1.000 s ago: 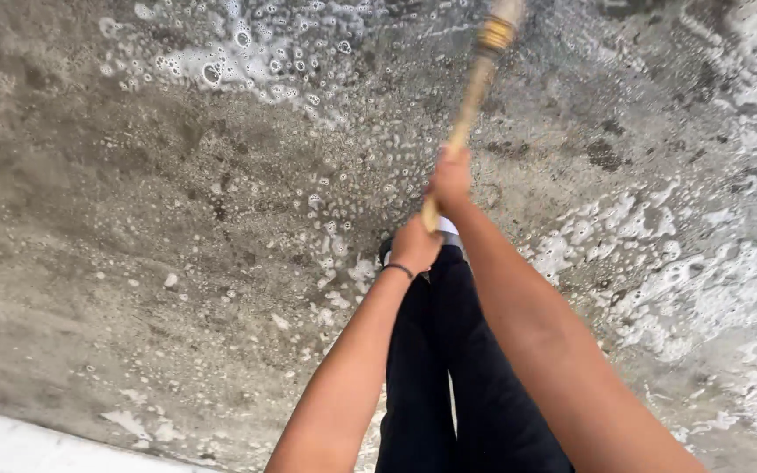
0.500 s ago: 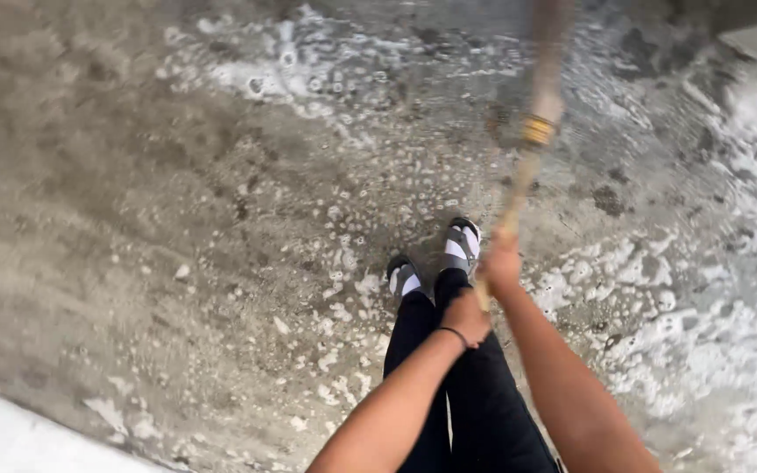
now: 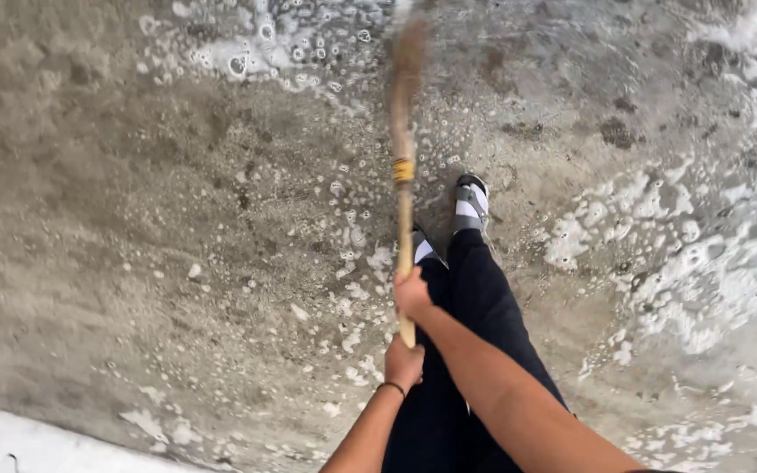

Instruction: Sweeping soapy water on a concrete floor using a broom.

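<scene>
Over the wet, soapy concrete floor [image 3: 133, 263], the right hand [image 3: 412, 293] and the left hand [image 3: 404, 363] were both clenched round the wooden broom handle [image 3: 405, 219], stacked for leverage, its blurred head pointing away above the sandalled feet [image 3: 470, 200].

The floor [image 3: 159, 228] looks like rough, pitted concrete, matt grey-brown where damp and patched with white, bubbly foam [image 3: 711, 263] that gives a wet sheen. The stick [image 3: 405, 219] is bare, pale wood with a dull finish, ringed by 1 yellow band [image 3: 404, 170] of glossier material. The trousers [image 3: 475, 350] are dark, matt cloth, and the wristband [image 3: 391, 386] is thin, black and cord-like.
</scene>
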